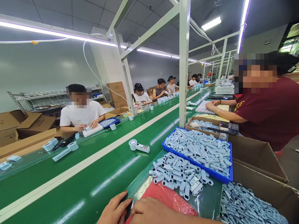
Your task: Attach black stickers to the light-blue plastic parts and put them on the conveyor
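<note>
At the bottom edge my left hand [115, 210] and my right hand [150, 213] meet, fingers curled, around a small dark thing [128, 211] that I cannot name. They rest at the near end of a red plastic sheet [168, 196]. Just beyond it lies a loose pile of pale blue plastic parts [179, 178]. Behind the pile stands a blue tray [210, 173] heaped with the same parts. Much of both hands is cut off by the frame.
A green conveyor belt [93, 174] runs along the left, carrying a small white handheld device [139, 146]. A cardboard box [268, 186] of parts sits at right. A person in a maroon shirt [268, 112] works beside me; others sit across. A white frame post [184, 77] rises ahead.
</note>
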{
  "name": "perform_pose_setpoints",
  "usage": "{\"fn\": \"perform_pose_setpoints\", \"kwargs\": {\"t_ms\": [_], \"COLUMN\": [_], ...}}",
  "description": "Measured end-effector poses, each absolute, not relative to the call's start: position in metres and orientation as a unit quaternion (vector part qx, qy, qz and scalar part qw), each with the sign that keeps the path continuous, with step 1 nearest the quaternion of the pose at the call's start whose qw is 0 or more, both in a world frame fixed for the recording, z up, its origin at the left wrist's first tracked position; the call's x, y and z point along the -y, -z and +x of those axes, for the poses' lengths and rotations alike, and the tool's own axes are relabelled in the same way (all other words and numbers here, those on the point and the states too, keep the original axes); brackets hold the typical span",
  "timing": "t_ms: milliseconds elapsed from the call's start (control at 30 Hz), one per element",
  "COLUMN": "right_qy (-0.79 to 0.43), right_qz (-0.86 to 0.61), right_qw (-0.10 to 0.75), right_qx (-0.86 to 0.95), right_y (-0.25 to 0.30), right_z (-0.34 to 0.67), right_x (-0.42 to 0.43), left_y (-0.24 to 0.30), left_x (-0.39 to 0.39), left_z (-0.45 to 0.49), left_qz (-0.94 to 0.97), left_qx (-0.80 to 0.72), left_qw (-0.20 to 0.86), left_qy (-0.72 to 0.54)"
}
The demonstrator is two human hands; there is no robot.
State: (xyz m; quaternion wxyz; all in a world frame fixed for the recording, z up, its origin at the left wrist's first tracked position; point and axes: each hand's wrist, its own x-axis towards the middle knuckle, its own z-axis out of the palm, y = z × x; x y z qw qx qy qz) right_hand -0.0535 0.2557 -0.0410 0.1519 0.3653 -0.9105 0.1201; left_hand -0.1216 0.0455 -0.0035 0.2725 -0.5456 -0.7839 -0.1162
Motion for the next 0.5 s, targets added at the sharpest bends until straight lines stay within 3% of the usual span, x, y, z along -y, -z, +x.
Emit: {"fn": "perform_pose_setpoints", "kwargs": {"t_ms": [500], "right_qy": [-0.117], "right_qz": [0.365], "right_qw": [0.152], "right_qx": [0.911], "right_y": [0.029], "right_z": [-0.05], "right_x": [-0.257], "left_y": [0.002], "left_x": [-0.045], "left_z": [-0.123], "left_qz": [-0.544], "left_qx": [0.787], "left_qw": [0.264], "left_qy": [0.124]}}
